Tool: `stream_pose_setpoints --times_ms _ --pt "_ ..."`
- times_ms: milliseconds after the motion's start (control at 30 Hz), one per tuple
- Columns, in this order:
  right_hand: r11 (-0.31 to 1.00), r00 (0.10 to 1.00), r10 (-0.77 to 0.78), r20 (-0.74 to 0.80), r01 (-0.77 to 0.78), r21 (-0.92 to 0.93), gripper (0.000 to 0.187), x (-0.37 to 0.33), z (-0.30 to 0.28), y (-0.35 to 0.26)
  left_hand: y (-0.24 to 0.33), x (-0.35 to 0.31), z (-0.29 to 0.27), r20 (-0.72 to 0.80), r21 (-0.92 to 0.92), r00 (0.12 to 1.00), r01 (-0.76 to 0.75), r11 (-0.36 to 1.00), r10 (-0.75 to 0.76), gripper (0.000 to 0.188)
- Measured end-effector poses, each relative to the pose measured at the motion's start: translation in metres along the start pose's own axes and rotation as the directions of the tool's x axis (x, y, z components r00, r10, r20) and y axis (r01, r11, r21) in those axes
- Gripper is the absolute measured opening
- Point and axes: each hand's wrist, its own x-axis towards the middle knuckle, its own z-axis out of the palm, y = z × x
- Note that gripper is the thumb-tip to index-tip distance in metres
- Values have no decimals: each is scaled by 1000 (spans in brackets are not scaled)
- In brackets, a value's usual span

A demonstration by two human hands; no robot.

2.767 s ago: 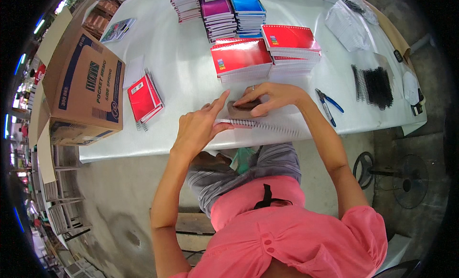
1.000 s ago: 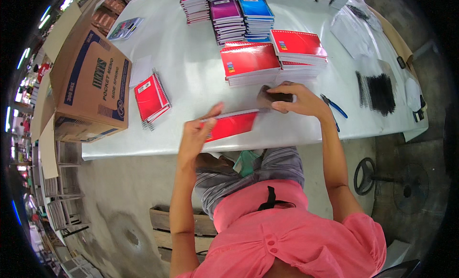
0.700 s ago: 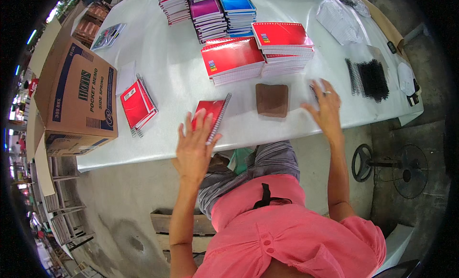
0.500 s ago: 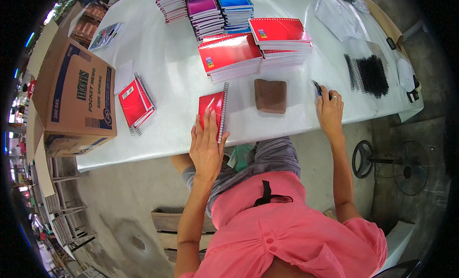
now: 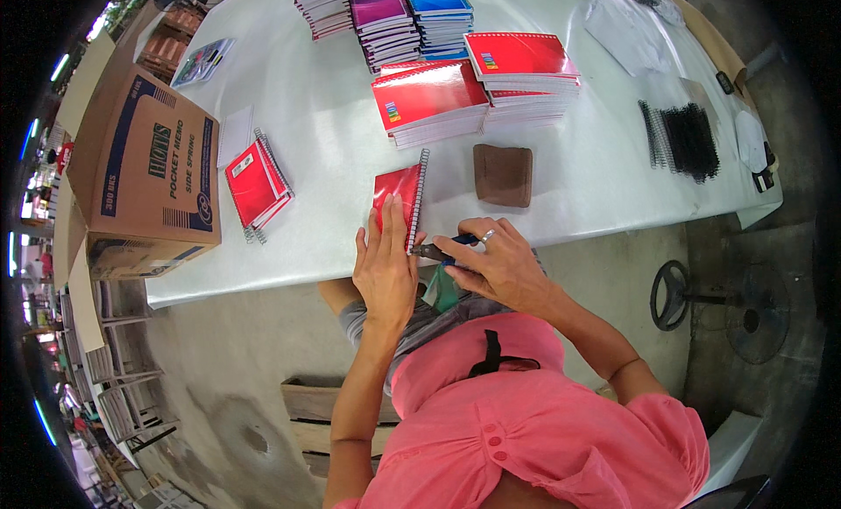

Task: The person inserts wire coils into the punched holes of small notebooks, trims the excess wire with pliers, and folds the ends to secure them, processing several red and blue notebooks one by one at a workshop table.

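Pinning notebook [image 5: 397,187] flat on counter [image 5: 324,141], at the near edge, with left hand [image 5: 386,265]: fingers straight and laid across the near half of the cover, pressing down, gripping nothing. Holding pliers [image 5: 429,251] in right hand [image 5: 503,265], fingers curled tight round the handles.

Main relation: pointing pliers left, crosswise to coil [image 5: 420,196], nose right at its near end, just beside left fingers. Can't tell whether touching wire or only alongside.

Lying with long axis away from the body, leaning a little right at the far end, bound down the right side by coil. Extending straight ahead of left fingers, ahead and left of right fingers. Nearer to left hand, being in contact there; reached from the right only through pliers.

On containers: see carton [image 5: 162,163] at left end of counter, flaps spread; can't see inside from this angle. Also see clear bag [image 5: 629,36] toward far right, showing something dark at its far end; can't make out the rest. Nearer, below bag, see loose black coils [image 5: 688,141], lying bunched on counter.
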Motion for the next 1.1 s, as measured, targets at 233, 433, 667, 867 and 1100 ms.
stream_pose_setpoints --times_ms 233,433,667,867,1100 --pt "395 596 210 775 -777 490 33 28 -28 -1 -4 0 -11 7 88 999 -52 995 52 68" --pt "890 913 326 244 -383 246 32 9 -64 36 -55 39 -55 -400 261 916 131 956 -17 59" --pt "678 749 562 -351 -660 -324 31 -36 -88 147 -179 86 -61 204 512 857 319 797 -474 83" --pt "615 817 454 -355 -576 -538 34 -47 -65 205 -90 140 -8 -230 -228 965 70 971 -123 93" --pt "613 842 308 -443 -532 -584 38 -32 -57 174 -36 181 11 519 -665 747 658 352 -416 81"
